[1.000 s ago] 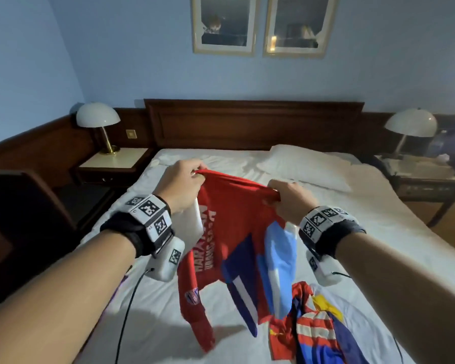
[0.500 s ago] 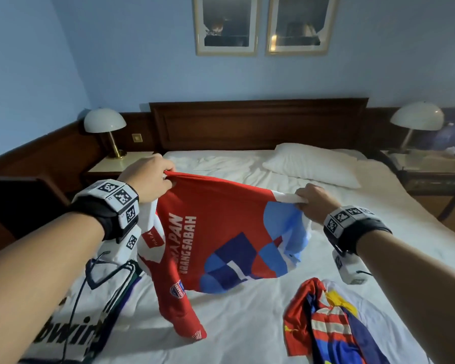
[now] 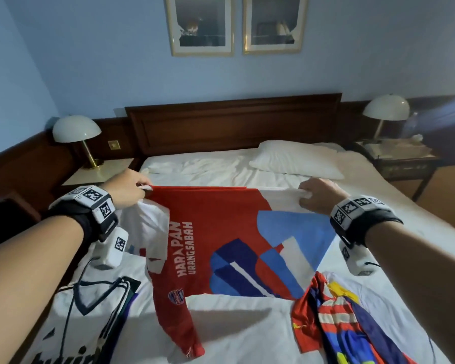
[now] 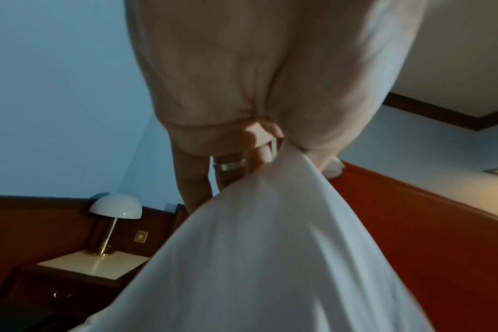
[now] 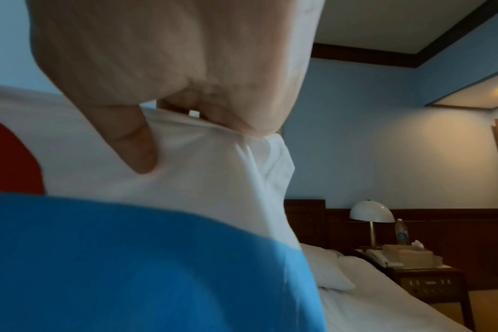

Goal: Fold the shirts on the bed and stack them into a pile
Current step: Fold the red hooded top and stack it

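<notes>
**Ana:** Shirts first: which one is in hand, and where is it?

**Ben:** The red shirt (image 3: pixel 216 232), the one with white lettering and blue blocks. It hangs spread between the two hands above the bed (image 3: pixel 247 332), with one red sleeve trailing down onto the sheet below the left-hand fingers.

**Ana:** How is it held?

**Ben:** The left hand (image 3: pixel 126 189) pinches one corner of the upper edge; its fingers (image 4: pixel 259 143) are curled round bunched white cloth. The right hand (image 3: pixel 318 195) is clenched on the other corner, and its fingers (image 5: pixel 134 139) press a white panel against the palm.

**Ana:** Why hold it that way?

**Ben:** My guess is that pulling the edge taut opens the shirt flat, so it can be laid down square for folding. No fold is made yet.

**Ana:** Anything beneath?

**Ben:** A white shirt with black print (image 3: pixel 71 324) lies on the sheet below the left-hand fingers, and a crumpled striped shirt (image 3: pixel 334 319) in red, blue and yellow lies below the right-hand fingers. Both look unfolded, and I see no pile.

**Ana:** And the room?

**Ben:** White bedding with a pillow (image 3: pixel 294 158) beyond the fingers, a dark wooden headboard (image 3: pixel 234 122), blue walls and two framed pictures. A domed lamp (image 3: pixel 76 130) stands on a bedside table off to the left of the fingers, and another lamp stands to the right.
</notes>
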`<state>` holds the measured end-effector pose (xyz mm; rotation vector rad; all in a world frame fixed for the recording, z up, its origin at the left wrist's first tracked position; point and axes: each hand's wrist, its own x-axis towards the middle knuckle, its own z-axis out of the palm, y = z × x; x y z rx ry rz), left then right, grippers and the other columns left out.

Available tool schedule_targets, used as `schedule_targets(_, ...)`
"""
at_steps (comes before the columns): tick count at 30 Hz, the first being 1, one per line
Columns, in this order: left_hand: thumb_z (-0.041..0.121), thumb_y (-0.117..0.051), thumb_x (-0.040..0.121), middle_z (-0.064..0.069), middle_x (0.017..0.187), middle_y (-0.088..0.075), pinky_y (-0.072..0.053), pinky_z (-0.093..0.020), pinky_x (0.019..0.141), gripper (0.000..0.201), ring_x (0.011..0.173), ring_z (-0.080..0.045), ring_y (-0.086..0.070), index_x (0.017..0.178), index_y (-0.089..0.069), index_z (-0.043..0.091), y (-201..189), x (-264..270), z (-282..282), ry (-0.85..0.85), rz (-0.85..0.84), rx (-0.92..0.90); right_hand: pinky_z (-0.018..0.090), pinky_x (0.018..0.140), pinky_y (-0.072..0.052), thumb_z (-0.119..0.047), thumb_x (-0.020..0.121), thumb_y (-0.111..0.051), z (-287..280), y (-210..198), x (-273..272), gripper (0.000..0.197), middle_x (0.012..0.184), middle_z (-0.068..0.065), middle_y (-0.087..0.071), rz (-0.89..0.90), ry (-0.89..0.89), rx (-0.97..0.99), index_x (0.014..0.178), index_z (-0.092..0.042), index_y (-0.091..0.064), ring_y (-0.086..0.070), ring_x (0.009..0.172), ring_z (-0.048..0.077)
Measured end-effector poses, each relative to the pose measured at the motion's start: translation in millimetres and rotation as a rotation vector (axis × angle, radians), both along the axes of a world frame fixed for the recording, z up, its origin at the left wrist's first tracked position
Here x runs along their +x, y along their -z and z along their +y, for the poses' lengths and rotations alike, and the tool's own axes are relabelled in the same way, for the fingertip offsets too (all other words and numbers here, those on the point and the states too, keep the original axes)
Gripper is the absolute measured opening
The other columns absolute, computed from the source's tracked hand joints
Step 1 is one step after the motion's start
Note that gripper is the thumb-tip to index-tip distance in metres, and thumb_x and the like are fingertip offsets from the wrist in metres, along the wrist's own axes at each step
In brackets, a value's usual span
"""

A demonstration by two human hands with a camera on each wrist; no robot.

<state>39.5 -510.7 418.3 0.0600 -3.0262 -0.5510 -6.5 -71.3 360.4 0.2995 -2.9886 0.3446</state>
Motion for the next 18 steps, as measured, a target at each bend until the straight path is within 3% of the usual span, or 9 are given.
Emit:
schedule_targets(2,0.003,-0.060,0.088,-0.004,0.089,-0.073,-0.052,-0.037,0.083,0.022,0.089,-0.023,-0.065,0.087,-0.076,0.019,1,-12,-4,0.066,-0.126,-0.078,0.032,0.080,-0.039,-0.017,0.083,-0.057,-3,2,-6,0.010,0.086,0.004,-0.061,-0.034,0.043,0.062,0.086,-0.021,-0.065,-0.057,0.087,0.025)
schedule_targets(5,0.009,-0.057,0.092,-0.004,0.069,-0.056,-0.036,-0.033,0.063,0.023,0.067,-0.023,-0.050,0.069,-0.059,0.013,6,-38,-6,0.084,-0.246,-0.183,0.034,0.083,-0.032,-0.009,0.085,-0.050,-13,4,-25,0.018,0.080,0.000,-0.057,-0.020,0.116,0.133,0.086,-0.017,-0.066,-0.051,0.083,0.022)
schedule_targets(7,0.005,-0.054,0.089,-0.007,0.063,-0.045,-0.028,-0.033,0.060,0.030,0.065,-0.023,-0.043,0.060,-0.048,0.013,13,-61,-9,0.009,-0.192,-0.135,0.034,0.080,-0.029,-0.007,0.084,-0.048,-18,5,-44,0.019,0.075,-0.002,-0.056,-0.004,0.126,0.145,0.083,-0.015,-0.065,-0.054,0.085,0.024)
schedule_targets(8,0.006,-0.053,0.088,-0.009,0.064,-0.050,-0.030,-0.033,0.060,0.029,0.067,-0.026,-0.049,0.059,-0.052,0.011,17,-73,-11,-0.057,-0.122,-0.096,0.034,0.080,-0.027,-0.007,0.084,-0.046,-20,5,-55,0.019,0.073,-0.003,-0.054,-0.009,0.134,0.140,0.081,-0.015,-0.063,-0.054,0.087,0.025)
schedule_targets(10,0.014,-0.052,0.094,-0.018,0.084,-0.067,-0.039,-0.034,0.064,0.023,0.082,-0.036,-0.060,0.080,-0.070,0.008,27,-99,-19,-0.191,0.045,0.005,0.034,0.080,-0.024,-0.006,0.085,-0.043,-25,3,-75,0.020,0.076,-0.002,-0.052,-0.018,0.153,0.127,0.084,-0.015,-0.061,-0.049,0.088,0.024)
schedule_targets(12,0.022,-0.050,0.098,-0.023,0.101,-0.069,-0.042,-0.036,0.070,0.026,0.093,-0.041,-0.061,0.099,-0.073,0.009,38,-128,-23,-0.280,0.138,0.131,0.032,0.079,-0.021,-0.005,0.087,-0.041,-32,2,-97,0.023,0.085,0.003,-0.052,-0.021,0.204,0.106,0.091,-0.015,-0.062,-0.039,0.086,0.023)
schedule_targets(15,0.021,-0.048,0.097,-0.018,0.106,-0.068,-0.040,-0.034,0.074,0.030,0.096,-0.038,-0.059,0.107,-0.073,0.007,47,-165,-19,-0.384,0.194,0.276,0.034,0.080,-0.021,-0.003,0.082,-0.042,-42,4,-135,0.026,0.090,0.008,-0.054,-0.024,0.263,0.033,0.092,-0.015,-0.062,-0.034,0.086,0.025)
schedule_targets(18,0.016,-0.046,0.095,-0.014,0.113,-0.070,-0.041,-0.031,0.078,0.033,0.105,-0.034,-0.061,0.113,-0.073,0.007,34,-188,-10,-0.435,0.366,0.404,0.044,0.089,-0.029,-0.007,0.071,-0.037,-46,5,-175,0.023,0.080,0.005,-0.052,0.041,0.289,-0.036,0.079,-0.017,-0.055,-0.044,0.091,0.033)
